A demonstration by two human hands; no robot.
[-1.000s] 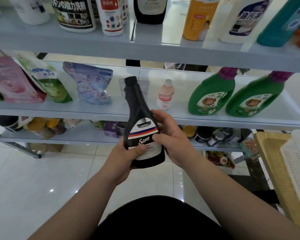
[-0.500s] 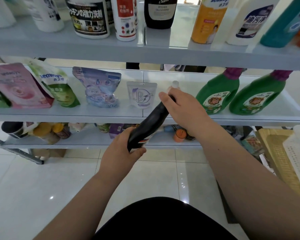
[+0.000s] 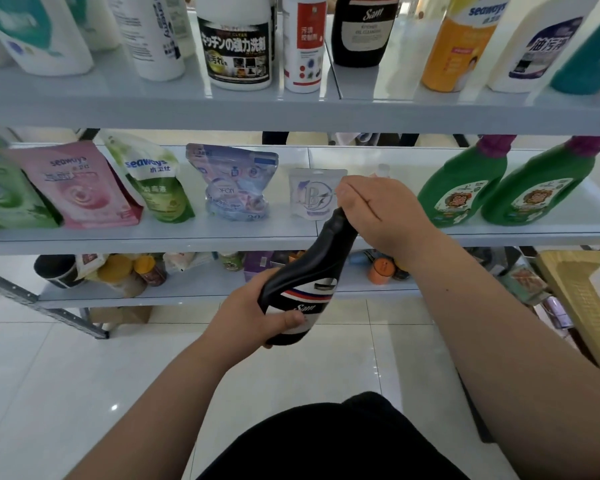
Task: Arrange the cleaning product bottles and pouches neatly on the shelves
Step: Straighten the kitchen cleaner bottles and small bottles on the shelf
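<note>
A black "Sam" bottle [image 3: 309,275] tilts in front of the middle shelf [image 3: 153,233], neck pointing up and right. My left hand [image 3: 257,313] grips its base, thumb over the label. My right hand [image 3: 378,213] curls round the neck and cap, which it hides. Behind the hands stand a small white pouch [image 3: 312,195], a blue pouch [image 3: 236,185], a green-and-white pouch [image 3: 160,181] and a pink pouch [image 3: 84,188]. Two green bottles [image 3: 465,188] stand at the right. On the top shelf [image 3: 291,112] another black Sam bottle [image 3: 364,29] stands among several bottles.
The bottom shelf [image 3: 201,289] holds small jars and cans, among them an orange one [image 3: 381,270]. A yellow basket [image 3: 582,306] sits at the right edge. A little pale bottle [image 3: 381,169] peeks out above my right hand. White tiled floor [image 3: 84,393] lies below.
The bottle went from upright, held by both hands at its body, to tilted; my right hand slid to the neck. Since half a second ago its label has turned back towards me.
</note>
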